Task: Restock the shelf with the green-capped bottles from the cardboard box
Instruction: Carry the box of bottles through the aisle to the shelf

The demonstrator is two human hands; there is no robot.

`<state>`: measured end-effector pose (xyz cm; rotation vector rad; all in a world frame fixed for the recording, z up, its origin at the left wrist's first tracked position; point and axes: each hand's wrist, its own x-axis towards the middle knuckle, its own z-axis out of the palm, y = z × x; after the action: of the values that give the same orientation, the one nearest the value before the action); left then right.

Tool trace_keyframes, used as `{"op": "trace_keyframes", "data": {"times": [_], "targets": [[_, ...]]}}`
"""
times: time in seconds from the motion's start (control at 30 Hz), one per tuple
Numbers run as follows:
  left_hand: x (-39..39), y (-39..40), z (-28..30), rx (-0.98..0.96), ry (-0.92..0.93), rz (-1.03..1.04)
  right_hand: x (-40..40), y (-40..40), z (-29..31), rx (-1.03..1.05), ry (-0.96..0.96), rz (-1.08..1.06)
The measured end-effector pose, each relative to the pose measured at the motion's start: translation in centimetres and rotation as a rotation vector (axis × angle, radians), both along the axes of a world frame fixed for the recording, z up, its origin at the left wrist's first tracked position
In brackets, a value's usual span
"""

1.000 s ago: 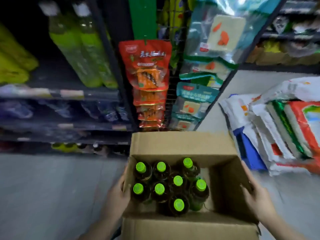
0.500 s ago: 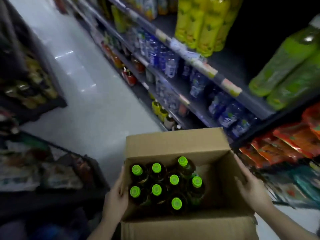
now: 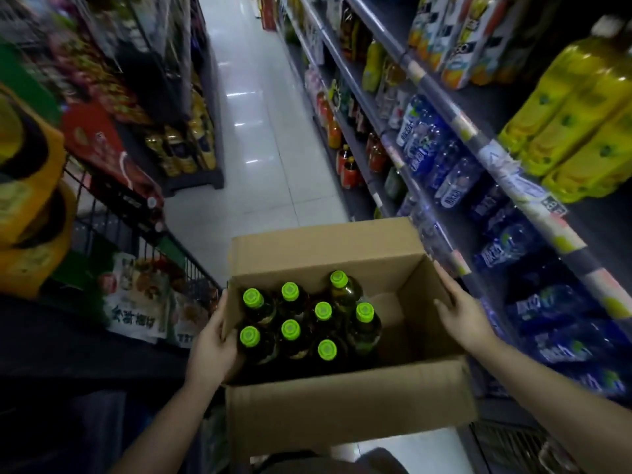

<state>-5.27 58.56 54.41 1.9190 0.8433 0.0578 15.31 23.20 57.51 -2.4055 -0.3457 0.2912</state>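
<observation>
Shelving [image 3: 472,131] fills the right side of the aisle, with long dark boards that carry yellow bottles [image 3: 574,124] on the upper level and blue-labelled water bottles [image 3: 441,162] on the level below. White floor tiles [image 3: 260,138] run away between this shelving and another rack [image 3: 184,131] on the left. A wire cart [image 3: 143,241] with snack packets stands at the lower left.

Next in size is the cardboard box [image 3: 345,412], open at the top and held in front of the person, just beside the lower boards of the right shelving. Its flaps stand up at the far and near sides.

The left hand [image 3: 213,347] grips the left wall of the box, with the thumb over the rim and inside, against a bottle. The right hand [image 3: 461,313] lies flat on the outside of the right wall, fingers straight and together, pressing inward.

Eight green-capped bottles [image 3: 325,323] stand upright in the left part of the box, close together; the right part of the box floor is bare.
</observation>
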Motion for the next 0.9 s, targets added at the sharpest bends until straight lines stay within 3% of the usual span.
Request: {"op": "trace_keyframes", "data": {"times": [0.13,0.43,0.63,0.9], "targets": [[4.1,2.4,1.1,0.003,-0.014,0.069,5.4,3.5,1.1,-0.005,-0.055,0.082],[17.0,7.7,3.2,0.163,-0.036,0.163,20.7,10.9,2.0,0.108,0.041,0.116],[25.3,11.8,3.9,0.085,-0.110,0.243,30.2,17.0,3.3,0.120,0.000,0.174],[33.4,22.7,3.3,0.081,-0.006,0.281,39.2,27.0,2.9,0.104,0.063,0.186]]}}
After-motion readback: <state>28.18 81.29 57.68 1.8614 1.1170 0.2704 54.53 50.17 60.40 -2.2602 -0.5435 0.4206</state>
